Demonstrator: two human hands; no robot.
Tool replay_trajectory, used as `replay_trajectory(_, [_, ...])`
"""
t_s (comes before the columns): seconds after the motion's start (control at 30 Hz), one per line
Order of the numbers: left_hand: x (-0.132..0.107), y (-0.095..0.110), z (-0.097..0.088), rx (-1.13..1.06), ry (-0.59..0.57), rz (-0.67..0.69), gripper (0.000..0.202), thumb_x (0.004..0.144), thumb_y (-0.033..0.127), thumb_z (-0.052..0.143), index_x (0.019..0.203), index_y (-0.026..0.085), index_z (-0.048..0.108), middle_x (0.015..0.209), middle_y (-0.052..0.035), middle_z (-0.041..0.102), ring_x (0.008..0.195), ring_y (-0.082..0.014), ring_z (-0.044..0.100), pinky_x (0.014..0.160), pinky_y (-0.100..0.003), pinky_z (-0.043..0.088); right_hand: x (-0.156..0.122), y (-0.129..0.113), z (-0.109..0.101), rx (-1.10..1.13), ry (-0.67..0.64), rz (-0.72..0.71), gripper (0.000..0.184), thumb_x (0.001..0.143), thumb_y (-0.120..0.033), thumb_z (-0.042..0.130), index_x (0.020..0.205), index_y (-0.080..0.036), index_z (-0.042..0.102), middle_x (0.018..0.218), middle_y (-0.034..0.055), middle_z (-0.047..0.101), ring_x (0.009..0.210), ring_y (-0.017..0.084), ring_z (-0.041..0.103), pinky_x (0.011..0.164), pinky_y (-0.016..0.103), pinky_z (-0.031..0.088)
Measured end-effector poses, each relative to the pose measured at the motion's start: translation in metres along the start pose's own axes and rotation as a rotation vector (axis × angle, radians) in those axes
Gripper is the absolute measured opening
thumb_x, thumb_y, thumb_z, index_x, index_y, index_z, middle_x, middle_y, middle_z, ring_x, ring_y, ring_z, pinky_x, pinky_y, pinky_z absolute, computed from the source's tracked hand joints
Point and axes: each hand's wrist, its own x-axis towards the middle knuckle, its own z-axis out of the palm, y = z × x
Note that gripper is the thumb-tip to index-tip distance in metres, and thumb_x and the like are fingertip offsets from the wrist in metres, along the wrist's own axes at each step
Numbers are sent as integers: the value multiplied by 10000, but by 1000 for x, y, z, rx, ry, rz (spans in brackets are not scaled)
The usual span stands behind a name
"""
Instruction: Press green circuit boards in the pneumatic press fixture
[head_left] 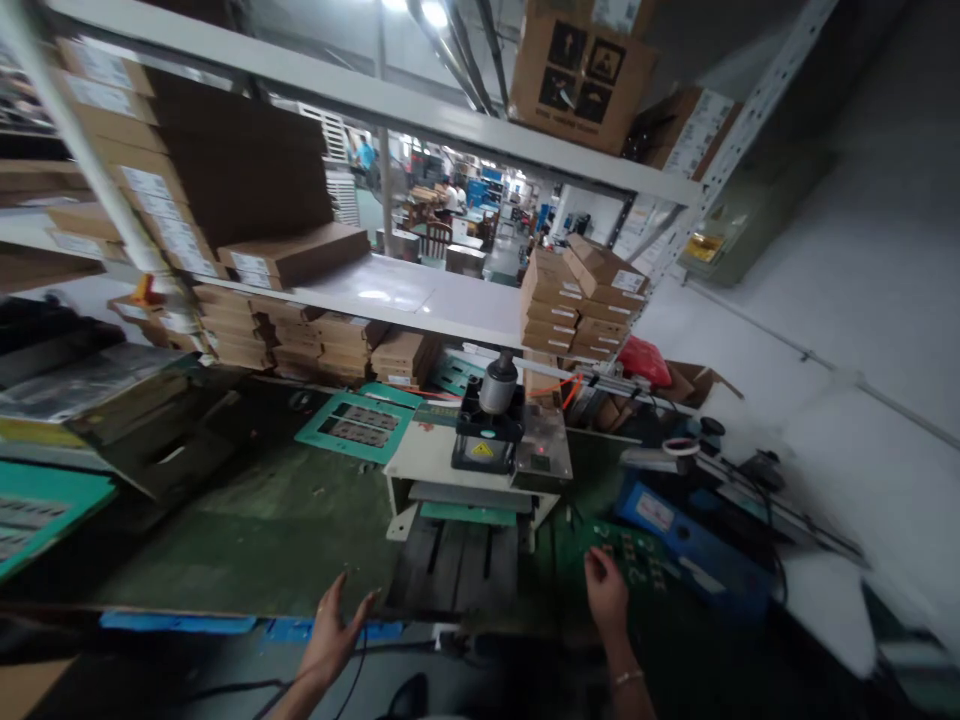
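Head view of a green desk [247,530] under shelving stacked with flat cartons [292,255]. Left hand [334,630] hovers at the desk's near edge, palm turned inward, fingers [365,603] spread wide and holding nothing; open mat lies ahead of it up to a green frame [352,425]. Right hand [606,592] rests at the near edge of a green board [634,560], fingers curled narrow on the board's edge; whether they pinch it or only touch cannot be told. The board lies flat on the desk, just right of a small press [487,440] that stands at the desk's middle, between the two hands and beyond them. A dark slatted plate [457,565] fills the room between the press and the near edge. A blue box [690,545] lies just beyond the board on the right, close against it, leaving little room there; a white wall [862,300] bounds that side.
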Motion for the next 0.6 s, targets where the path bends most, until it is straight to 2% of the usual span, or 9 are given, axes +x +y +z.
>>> replay_trajectory(0.1, [-2, 1, -2, 46, -31, -9, 1072, 515, 883, 495, 1271, 128, 577, 1343, -256, 633, 1361, -486, 556, 1161, -623, 443, 20, -4, -32, -100, 58, -47, 707, 827, -786, 429, 812, -169, 773, 865, 191, 785, 807, 291, 743, 783, 405, 600])
replay_trajectory(0.17, [-4, 2, -1, 75, -61, -33, 1136, 556, 898, 476, 1358, 97, 538, 1407, -273, 591, 1374, -484, 541, 1150, -615, 453, 36, -8, -55, -278, 61, -35, 566, 891, -632, 474, 846, -159, 781, 887, 176, 786, 881, 290, 728, 882, 417, 571])
replay_trajectory(0.23, [-6, 3, 1, 93, -87, -47, 1166, 591, 893, 478, 1428, 81, 496, 1447, -280, 560, 1368, -488, 542, 1129, -613, 473, 52, -10, -73, -487, -5, 26, 406, 922, -447, 538, 935, -131, 793, 964, 175, 790, 982, 282, 712, 959, 392, 531])
replay_trajectory(0.3, [-8, 6, 2, 109, -111, -27, 1184, 609, 882, 501, 1461, 60, 471, 1451, -292, 548, 1339, -502, 558, 1099, -621, 494, 67, -10, -84, -693, -85, 148, 338, 927, -356, 600, 1086, -125, 789, 1095, 174, 778, 1089, 271, 688, 1001, 352, 491])
replay_trajectory(0.4, [-12, 9, 3, 142, -114, 20, 1130, 654, 853, 531, 1458, 59, 481, 1424, -286, 558, 1292, -505, 584, 1066, -642, 509, 82, -8, -85, -847, -176, 289, 361, 934, -385, 671, 1198, -157, 768, 1231, 174, 737, 1192, 285, 650, 999, 344, 466])
replay_trajectory(0.6, [-21, 16, 4, 177, -84, 21, 990, 738, 788, 573, 1446, 100, 508, 1364, -241, 583, 1223, -460, 622, 1016, -618, 540, 94, -6, -67, -929, -296, 395, 400, 922, -487, 716, 1085, -128, 787, 1226, 213, 724, 1217, 334, 638, 1016, 426, 467])
